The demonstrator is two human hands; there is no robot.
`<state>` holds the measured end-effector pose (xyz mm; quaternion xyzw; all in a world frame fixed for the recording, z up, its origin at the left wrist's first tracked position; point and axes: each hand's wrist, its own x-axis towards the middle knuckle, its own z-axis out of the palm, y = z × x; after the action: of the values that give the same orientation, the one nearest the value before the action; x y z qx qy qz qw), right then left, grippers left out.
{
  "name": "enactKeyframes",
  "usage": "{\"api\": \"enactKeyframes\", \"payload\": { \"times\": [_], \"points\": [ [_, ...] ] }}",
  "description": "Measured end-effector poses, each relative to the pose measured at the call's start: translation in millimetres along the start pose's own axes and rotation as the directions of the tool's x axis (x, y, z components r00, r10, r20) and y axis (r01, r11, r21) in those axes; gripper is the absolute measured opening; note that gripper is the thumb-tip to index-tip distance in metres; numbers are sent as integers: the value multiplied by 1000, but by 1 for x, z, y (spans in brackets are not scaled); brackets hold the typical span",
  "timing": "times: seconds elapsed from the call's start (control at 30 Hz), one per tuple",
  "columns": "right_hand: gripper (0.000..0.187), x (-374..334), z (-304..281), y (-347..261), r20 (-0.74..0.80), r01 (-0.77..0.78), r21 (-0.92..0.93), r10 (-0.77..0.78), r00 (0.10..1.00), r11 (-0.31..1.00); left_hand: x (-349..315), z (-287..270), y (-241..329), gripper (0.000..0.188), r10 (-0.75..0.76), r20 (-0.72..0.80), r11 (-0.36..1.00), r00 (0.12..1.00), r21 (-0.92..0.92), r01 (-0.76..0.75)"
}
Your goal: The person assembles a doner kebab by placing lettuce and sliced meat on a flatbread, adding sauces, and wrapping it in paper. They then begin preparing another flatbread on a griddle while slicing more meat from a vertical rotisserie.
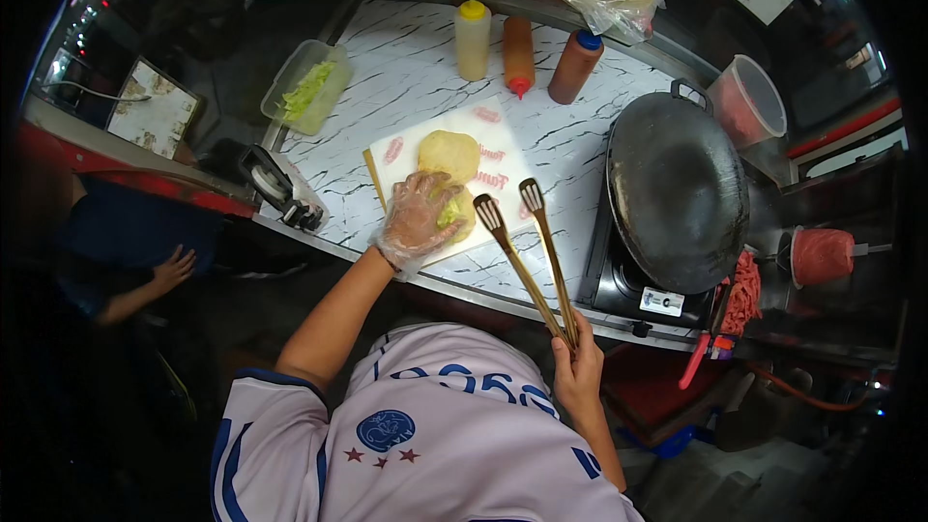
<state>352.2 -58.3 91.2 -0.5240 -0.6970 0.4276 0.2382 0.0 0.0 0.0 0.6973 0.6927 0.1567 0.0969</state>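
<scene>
My left hand (419, 216), in a clear plastic glove, lies with its fingers spread over a bun half (465, 229) topped with shredded lettuce (450, 212). Part of that bun half is hidden under the hand. Just beyond it sits another bun half (449, 156), its pale face up. Both halves rest on white printed wrapping paper (493, 135). My right hand (578, 367), bare, is closed around the handles of metal tongs (534, 275). Their slotted ends stand apart, pointing away from me, over the paper's right edge and the counter.
A lettuce tub (333, 101) stands at the far left of the counter. Farther back are yellow-capped (473, 43), red-tipped (519, 53) and blue-capped (577, 68) sauce bottles. A large black pan (677, 193) covers the stove on the right. Another person's hand (175, 269) shows at left.
</scene>
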Motion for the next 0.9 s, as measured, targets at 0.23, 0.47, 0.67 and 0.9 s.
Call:
{"api": "enactKeyframes", "payload": {
  "times": [0.23, 0.47, 0.67, 0.9],
  "points": [
    [45, -1, 9, 2, 6, 43, -23, -43, 999, 999, 3, -8, -10, 63, 164, -205, 945, 965, -248, -213],
    [46, -11, -2, 4, 66, 260, -294, -251, 966, 920, 11, -24, -29, 33, 203, -372, 846, 906, -400, -354],
    [43, -9, 17, -4, 179, 389, -459, -346, 921, 799, 3, -33, -42, 23, -121, -337, 727, 934, -671, -148],
    [41, -7, 29, -16, 239, 420, -546, -346, 907, 724, 4, -31, -49, 27, -215, -227, 769, 950, -639, 21]
  ]
}}
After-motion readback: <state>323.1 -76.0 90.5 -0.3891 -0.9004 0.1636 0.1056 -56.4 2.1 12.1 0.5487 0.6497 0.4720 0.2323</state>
